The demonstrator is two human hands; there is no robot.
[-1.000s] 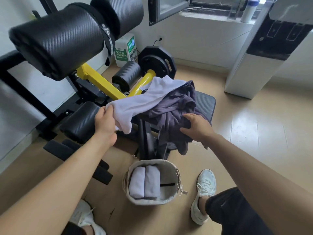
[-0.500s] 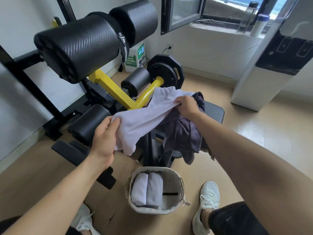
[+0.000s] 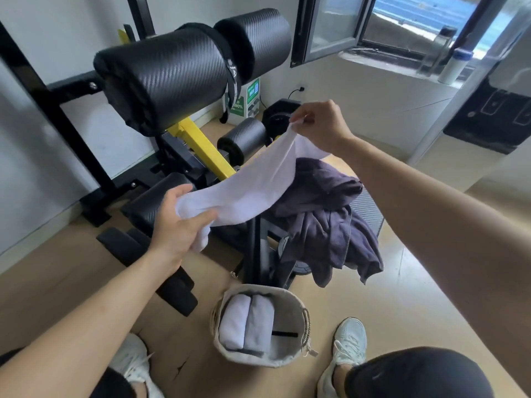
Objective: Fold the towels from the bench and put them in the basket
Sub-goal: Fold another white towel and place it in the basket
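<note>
One towel (right hand higher now)

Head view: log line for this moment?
white towel stretched | left hand grips end | right hand pinches corner | basket: two towels

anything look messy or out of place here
The dark towel lies crumpled on the bench, part hanging off the edge. Left hand and right hand grip the white towel; folded towels sit neatly in the basket.
</note>
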